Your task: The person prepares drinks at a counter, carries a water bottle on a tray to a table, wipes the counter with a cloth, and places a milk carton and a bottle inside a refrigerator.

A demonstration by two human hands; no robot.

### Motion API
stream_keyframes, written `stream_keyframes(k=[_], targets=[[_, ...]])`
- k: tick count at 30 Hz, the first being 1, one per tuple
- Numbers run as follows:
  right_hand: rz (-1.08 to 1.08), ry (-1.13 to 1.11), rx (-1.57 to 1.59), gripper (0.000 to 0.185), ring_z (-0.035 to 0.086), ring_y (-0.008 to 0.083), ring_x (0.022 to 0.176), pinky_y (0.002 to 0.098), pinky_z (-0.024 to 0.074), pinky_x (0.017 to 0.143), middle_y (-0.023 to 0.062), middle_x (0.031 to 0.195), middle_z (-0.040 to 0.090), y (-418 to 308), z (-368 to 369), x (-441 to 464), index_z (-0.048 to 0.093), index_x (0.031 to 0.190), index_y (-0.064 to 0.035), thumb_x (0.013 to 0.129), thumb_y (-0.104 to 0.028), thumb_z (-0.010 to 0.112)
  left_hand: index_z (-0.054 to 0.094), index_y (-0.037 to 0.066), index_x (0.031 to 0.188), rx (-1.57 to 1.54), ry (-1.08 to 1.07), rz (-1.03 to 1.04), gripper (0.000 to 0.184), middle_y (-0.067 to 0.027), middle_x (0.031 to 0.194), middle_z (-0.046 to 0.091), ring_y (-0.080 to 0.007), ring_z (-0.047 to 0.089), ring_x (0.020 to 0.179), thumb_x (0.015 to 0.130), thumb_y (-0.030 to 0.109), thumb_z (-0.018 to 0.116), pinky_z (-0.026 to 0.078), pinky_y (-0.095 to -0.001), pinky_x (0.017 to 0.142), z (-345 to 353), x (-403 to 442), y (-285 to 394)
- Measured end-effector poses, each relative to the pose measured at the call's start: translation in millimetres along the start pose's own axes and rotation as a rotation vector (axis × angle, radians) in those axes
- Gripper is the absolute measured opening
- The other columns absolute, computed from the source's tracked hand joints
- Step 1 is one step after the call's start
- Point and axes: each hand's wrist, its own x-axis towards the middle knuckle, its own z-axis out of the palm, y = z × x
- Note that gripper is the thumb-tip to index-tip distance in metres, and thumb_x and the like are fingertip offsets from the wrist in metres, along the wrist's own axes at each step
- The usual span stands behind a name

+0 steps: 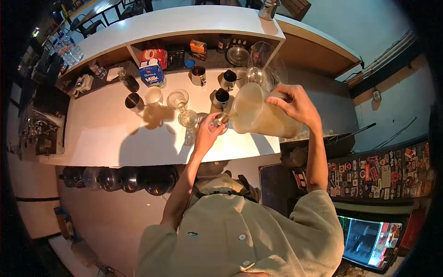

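- My hands are apart, each closed on something.
- My left hand (211, 132) pinches a small metal jigger (222, 118) at its one o'clock.
- My right hand (297, 105) grips a large cloudy pitcher (263, 116), tilted, its lip at the jigger's three o'clock, just beside it.
- From my left hand: clear glass (188, 118), ten o'clock; milk carton (151, 75), between ten and eleven.

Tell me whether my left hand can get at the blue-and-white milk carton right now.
Probably not directly: your left hand holds a small metal measuring cup, and clear drinking glasses stand towards the milk carton.
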Motion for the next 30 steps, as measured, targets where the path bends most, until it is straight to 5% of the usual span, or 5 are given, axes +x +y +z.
stream_keyframes(k=[7, 10, 21, 30], targets=[[0.011, -0.012, -0.014, 0.036, 0.034, 0.014, 0.056, 0.0329, 0.0319, 0.05, 0.0092, 0.062, 0.044, -5, 0, 2, 0.068, 0.086, 0.0027, 0.087, -0.032, 0.078, 0.063, 0.009, 0.122, -0.011, 0.01, 0.059, 0.045, -0.0119, 0.1, 0.073, -0.0248, 0.067, 0.082, 0.081, 0.016, 0.08, 0.042, -0.0414, 0.103, 6, 3, -8], [0.017, -0.051, -0.038, 0.034, 0.046, 0.0196, 0.053, 0.0358, 0.0402, 0.052, 0.0158, 0.065, 0.057, -14, -1, 4, 0.07, 0.088, 0.0023, 0.088, -0.031, 0.077, 0.063, 0.008, 0.122, -0.014, 0.017, 0.067, 0.046, -0.0129, 0.101, 0.073, -0.0272, 0.067, 0.079, 0.08, 0.015, 0.08, 0.039, -0.0428, 0.106, 8, 5, -15], [0.048, -0.082, -0.07, 0.038, 0.052, 0.028, 0.056, 0.0392, 0.0445, 0.057, 0.0201, 0.068, 0.06, -17, 3, 9, 0.07, 0.089, 0.0032, 0.088, -0.035, 0.076, 0.063, 0.007, 0.123, -0.037, 0.015, 0.058, 0.047, -0.013, 0.105, 0.072, -0.0273, 0.068, 0.083, 0.08, 0.015, 0.08, 0.037, -0.0427, 0.108, 8, 4, -19], [0.031, -0.079, -0.049, 0.038, 0.047, 0.0293, 0.055, 0.0398, 0.0419, 0.056, 0.0212, 0.066, 0.056, -16, 7, 11, 0.069, 0.089, 0.0033, 0.088, -0.034, 0.076, 0.063, 0.009, 0.122, -0.005, 0.009, 0.039, 0.046, -0.0117, 0.103, 0.071, -0.0248, 0.059, 0.082, 0.08, 0.013, 0.08, 0.049, -0.0373, 0.082, 5, 3, -14]])
